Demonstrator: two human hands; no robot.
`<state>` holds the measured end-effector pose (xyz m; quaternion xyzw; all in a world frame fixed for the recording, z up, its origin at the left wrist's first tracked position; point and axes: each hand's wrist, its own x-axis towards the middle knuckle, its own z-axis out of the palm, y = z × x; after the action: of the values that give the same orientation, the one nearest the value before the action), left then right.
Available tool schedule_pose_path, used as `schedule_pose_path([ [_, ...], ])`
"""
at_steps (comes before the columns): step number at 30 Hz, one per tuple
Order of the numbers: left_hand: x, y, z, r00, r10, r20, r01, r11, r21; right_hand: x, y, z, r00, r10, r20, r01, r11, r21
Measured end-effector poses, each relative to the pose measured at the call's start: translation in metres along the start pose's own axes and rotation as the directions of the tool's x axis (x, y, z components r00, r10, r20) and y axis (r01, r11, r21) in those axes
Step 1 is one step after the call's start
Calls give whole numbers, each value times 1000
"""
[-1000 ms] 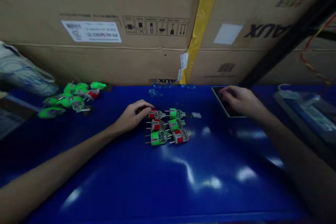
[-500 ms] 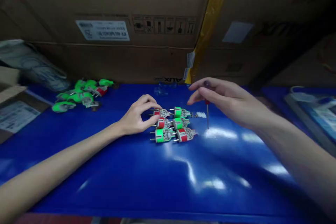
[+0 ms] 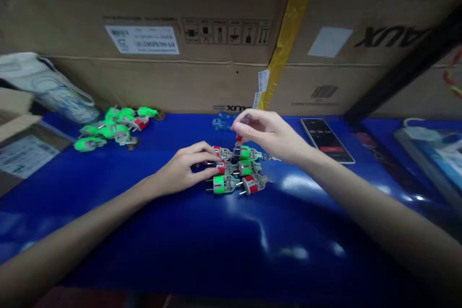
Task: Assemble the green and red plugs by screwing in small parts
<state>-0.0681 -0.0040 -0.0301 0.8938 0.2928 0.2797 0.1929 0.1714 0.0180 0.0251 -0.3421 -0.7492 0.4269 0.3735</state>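
Note:
With finger and thumb, my left hand (image 3: pixel 191 166) grips the rear end of the middle-row red power plug (image 3: pixel 225 168). My right hand (image 3: pixel 269 132) is closed around a screwdriver (image 3: pixel 238 138); its red handle shows below the fingers, its tip pointing down near the back-row red plug (image 3: pixel 224 154). The plugs lie in two columns, their inner sides facing up. A green plug (image 3: pixel 224 185) is at the front left, a red plug (image 3: pixel 254 184) at the front right, and two green plugs (image 3: pixel 249 168) stand behind that one. Small metal parts (image 3: pixel 267 157) lie partly under my right hand.
A pile of green and red plug parts (image 3: pixel 113 130) lies at the back left, near a bottle (image 3: pixel 54 86) and an open carton (image 3: pixel 25 154). Clear plastic (image 3: pixel 221 121) sits at the back. A phone (image 3: pixel 327 140) lies right. Large cardboard boxes (image 3: pixel 162 82) wall off the back.
My right hand has moved left with the screwdriver, from beside the small parts to above the back-left plugs, uncovering the phone. My left fingers have shifted slightly toward me.

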Motion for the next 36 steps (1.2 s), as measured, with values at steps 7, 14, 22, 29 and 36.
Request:
schedule_pose_path([
  [7,-1,2,1,999,-45,6,45,998,-34,-1,8,-6,999,-20,-38,14,990,-143],
  [14,-4,0,1,997,-70,-14,69,996,-65,-4,6,0,999,-45,-20,41,982,-185],
  [22,-5,-1,2,998,-68,-3,67,991,-112,-3,9,2,998,-44,-39,38,987,-157],
  [29,-5,-1,2,998,-64,-8,62,991,-119,-4,6,3,998,-44,-43,35,980,-194],
  [36,-4,1,4,997,-73,17,74,985,-154,-9,-4,2,990,-144,-3,123,854,-506],
])
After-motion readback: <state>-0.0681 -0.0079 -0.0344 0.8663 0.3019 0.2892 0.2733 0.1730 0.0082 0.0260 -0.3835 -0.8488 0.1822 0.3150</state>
